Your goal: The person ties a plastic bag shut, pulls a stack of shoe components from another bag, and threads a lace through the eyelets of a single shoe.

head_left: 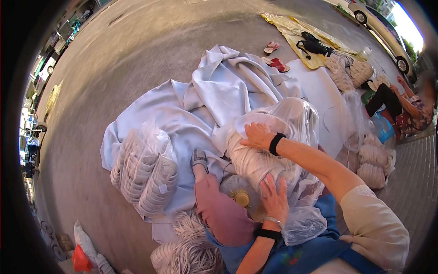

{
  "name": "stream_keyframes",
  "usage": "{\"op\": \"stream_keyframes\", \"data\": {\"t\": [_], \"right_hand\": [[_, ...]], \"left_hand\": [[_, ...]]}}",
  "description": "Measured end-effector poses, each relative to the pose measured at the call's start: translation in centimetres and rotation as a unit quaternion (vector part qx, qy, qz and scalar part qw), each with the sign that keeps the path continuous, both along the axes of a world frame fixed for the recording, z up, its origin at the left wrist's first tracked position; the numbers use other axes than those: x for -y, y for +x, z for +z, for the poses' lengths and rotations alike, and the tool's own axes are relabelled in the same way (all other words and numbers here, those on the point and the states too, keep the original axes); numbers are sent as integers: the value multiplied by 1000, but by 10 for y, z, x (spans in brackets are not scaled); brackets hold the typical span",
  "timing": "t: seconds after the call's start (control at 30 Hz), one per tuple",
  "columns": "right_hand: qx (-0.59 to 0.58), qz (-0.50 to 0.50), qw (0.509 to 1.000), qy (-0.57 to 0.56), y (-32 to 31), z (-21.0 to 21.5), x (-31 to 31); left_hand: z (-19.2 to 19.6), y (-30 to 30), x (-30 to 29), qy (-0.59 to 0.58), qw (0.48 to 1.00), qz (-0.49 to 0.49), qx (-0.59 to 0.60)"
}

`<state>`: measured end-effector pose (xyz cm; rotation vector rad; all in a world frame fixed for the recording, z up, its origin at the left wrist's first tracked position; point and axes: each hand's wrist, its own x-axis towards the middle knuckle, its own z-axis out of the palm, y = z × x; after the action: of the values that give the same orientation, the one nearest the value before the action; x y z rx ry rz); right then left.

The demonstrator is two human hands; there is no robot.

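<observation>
- A clear bag of white coiled bands [145, 171] lies on the left part of the pale blue cloth [205, 98], which is spread over the concrete ground [137, 55].
- A heap of loose white bands [191, 251] sits at the lower edge, beside the person's pink-clad leg [219, 210], whose grey shoe [199, 158] rests on the cloth.
- A small yellow spool [241, 198] lies just left of the left hand [275, 198].
- The left hand is spread flat, fingers wide, pressing the lower end of the clear plastic bag [292, 118] filled with off-white bands; it grips nothing.
- The bag lies in front of the person's lap, across the cloth.
- The right hand [258, 135], wearing a black wristband, rests open and flat on the upper part of the same bag.
- Further right, more bundles of bands [372, 166] are piled beside a seated person [401, 107].
- Far behind, red sandals [276, 61] and a yellow sheet [292, 27] lie on the ground.
</observation>
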<state>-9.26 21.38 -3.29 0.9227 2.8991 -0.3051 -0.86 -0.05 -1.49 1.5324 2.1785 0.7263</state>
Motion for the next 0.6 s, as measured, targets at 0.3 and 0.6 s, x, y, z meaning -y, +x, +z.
{"op": "stream_keyframes", "data": {"t": [0.3,0.6], "right_hand": [[70,3,997,17,-15,-33,0],[34,-38,999,0,18,-14,-4]], "left_hand": [[5,-1,-3,-30,999,-5,25],[6,0,-2,-29,998,-19,45]]}}
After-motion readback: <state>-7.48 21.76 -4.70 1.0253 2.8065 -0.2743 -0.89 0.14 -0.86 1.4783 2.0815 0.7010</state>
